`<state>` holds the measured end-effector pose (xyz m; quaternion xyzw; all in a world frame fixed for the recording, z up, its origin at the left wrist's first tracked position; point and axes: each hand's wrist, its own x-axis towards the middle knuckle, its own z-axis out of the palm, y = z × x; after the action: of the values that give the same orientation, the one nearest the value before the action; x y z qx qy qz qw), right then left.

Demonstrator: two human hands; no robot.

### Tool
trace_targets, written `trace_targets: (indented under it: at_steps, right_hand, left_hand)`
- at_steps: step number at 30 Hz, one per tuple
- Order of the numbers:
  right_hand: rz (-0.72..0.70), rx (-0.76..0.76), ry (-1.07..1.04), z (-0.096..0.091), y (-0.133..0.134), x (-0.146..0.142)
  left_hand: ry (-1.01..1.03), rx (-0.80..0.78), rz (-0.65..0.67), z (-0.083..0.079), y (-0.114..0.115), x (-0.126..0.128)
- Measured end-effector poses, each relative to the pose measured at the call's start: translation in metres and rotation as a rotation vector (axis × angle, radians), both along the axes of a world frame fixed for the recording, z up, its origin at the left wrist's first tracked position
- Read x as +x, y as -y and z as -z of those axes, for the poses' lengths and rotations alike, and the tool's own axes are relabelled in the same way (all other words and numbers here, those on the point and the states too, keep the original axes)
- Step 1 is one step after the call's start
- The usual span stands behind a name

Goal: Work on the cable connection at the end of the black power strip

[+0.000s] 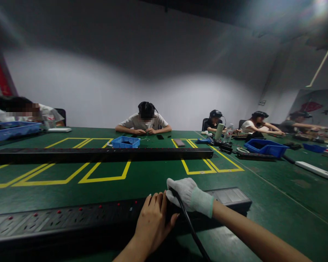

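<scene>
A long black power strip [79, 218] with red indicators and socket slots lies across the near side of the table. My bare left hand [151, 218] grips it right of the middle, fingers over the top and thumb along the near side. Close beside it, my right hand [184, 193], in a white glove with a pale green cuff, is closed around a black cable [190, 225]. The cable runs down toward me past the strip's near side. Its upper end is hidden by my hands.
A second long black strip [104, 154] lies farther across the green table [150, 174], over yellow tape outlines. Blue bins [125, 142] stand beyond it and to the right. Bottles, tools and a white power strip [315, 170] lie rightward. Several co-workers sit around the table.
</scene>
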<state>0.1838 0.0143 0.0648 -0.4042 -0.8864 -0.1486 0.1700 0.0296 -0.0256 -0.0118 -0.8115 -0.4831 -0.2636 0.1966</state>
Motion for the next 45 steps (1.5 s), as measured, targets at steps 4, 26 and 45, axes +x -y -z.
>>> trace_targets:
  at_steps: [4,26,45]
  right_hand:
    - [0.076,0.071,-0.059,0.017,0.013,-0.006]
    - [0.098,0.11,-0.155,0.042,0.033,0.003]
    - [0.093,-0.041,0.036,0.041,0.017,0.036]
  left_hand:
    - [-0.032,-0.016,-0.013,0.003,-0.002,-0.001]
    - [-0.085,-0.032,-0.037,0.008,-0.005,-0.001]
    - [-0.142,-0.273,-0.085,0.003,-0.015,-0.027]
